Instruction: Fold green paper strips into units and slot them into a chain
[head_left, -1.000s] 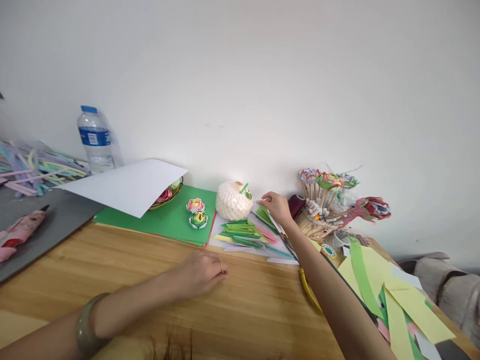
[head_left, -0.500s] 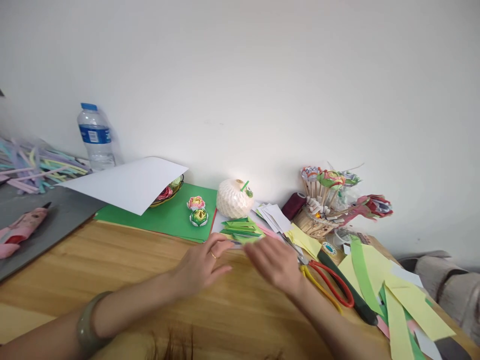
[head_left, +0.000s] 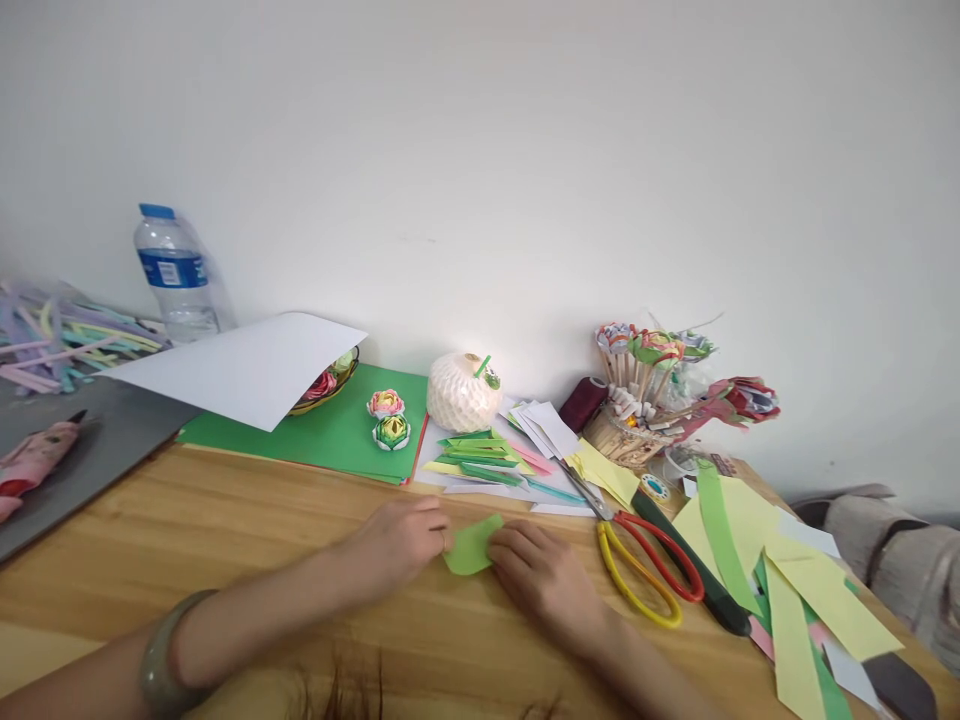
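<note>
A small piece of light green paper is stretched between my two hands just above or on the wooden table. My left hand pinches its left edge, the fingers curled together. At its right side, the closed fingers of my right hand grip the opposite edge. Behind the hands lies a pile of folded green paper strips on white sheets. Scissors with one red and one yellow handle rest to the right of my right hand.
A green sheet bears two paper flowers. A white textured jar, a thread spool and a basket of paper flowers line the wall. Paper scraps cover the right side; a water bottle stands far left.
Both hands have come down toward me from beside the strip pile, and a light green paper now shows between them. The view has shifted slightly.
</note>
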